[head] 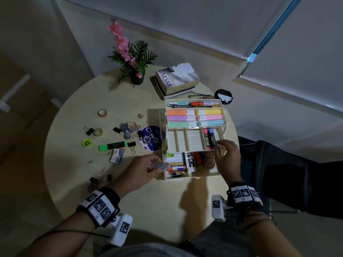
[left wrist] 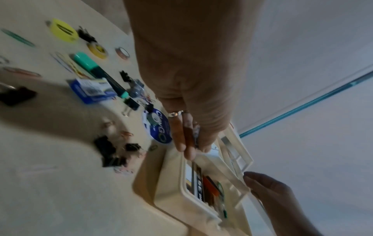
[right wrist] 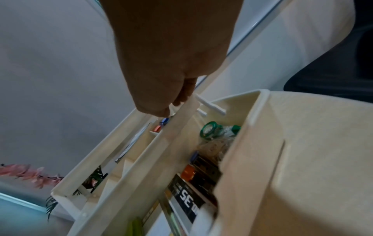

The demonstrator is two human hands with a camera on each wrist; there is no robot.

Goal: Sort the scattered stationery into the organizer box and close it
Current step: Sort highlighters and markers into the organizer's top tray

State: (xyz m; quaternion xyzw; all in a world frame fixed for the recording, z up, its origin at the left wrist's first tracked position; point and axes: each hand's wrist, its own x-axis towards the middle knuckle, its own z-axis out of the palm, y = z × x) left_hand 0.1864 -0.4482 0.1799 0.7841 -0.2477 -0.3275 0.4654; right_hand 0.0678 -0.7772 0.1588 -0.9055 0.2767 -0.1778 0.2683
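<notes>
On a round pale table, the tiered organizer box (head: pixel 193 138) stands open — rigid cream plastic, likely light, best steadied by its rim. The right hand (head: pixel 225 153) pinches the middle tray's corner; the left hand (head: pixel 146 167) curls around a small grey item at the bottom tray's edge — clips and a green highlighter (head: pixel 113 145) lie scattered nearby.

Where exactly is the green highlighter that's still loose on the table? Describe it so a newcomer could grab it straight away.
Start from the tiered organizer box on the round table and look to its left, past the round blue ClayGo sticker. The green highlighter lies flat there, end-on to a black binder clip. It is the only long bright-green bar with a black label among small clips and tape rolls.
</notes>
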